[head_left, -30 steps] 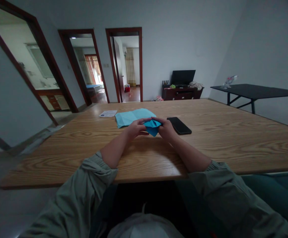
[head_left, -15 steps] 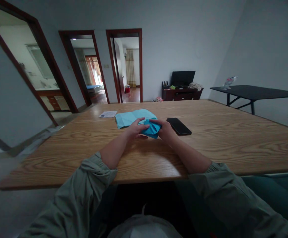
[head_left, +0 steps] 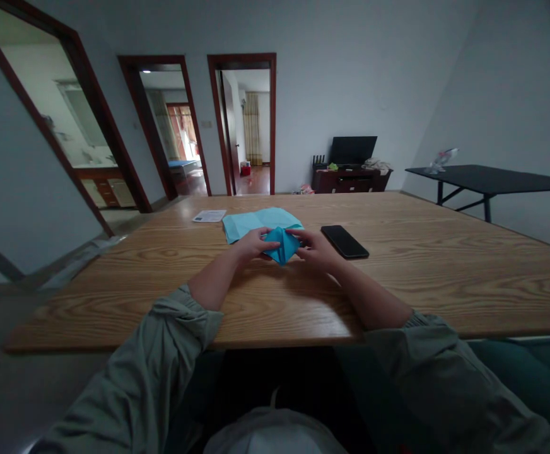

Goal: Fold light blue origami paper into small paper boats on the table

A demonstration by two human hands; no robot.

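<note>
A small folded piece of blue paper [head_left: 281,244] sits between both my hands, low over the wooden table [head_left: 436,265]. My left hand [head_left: 251,243] pinches its left side with curled fingers. My right hand [head_left: 316,246] grips its right side the same way. Just behind the hands a larger light-blue sheet [head_left: 255,221] lies flat on the table. My forearms rest on the tabletop, sleeves pushed up.
A black phone [head_left: 344,241] lies face up right of my right hand. A small white card [head_left: 209,216] lies left of the light-blue sheet. Across the room are a dark TV cabinet [head_left: 351,178], a black side table [head_left: 492,179] and open doorways.
The folded blue paper has been turned and reshaped between my fingers; it now points down in a flatter, diamond-like form. Both hands stay in nearly the same spot on the table.
</note>
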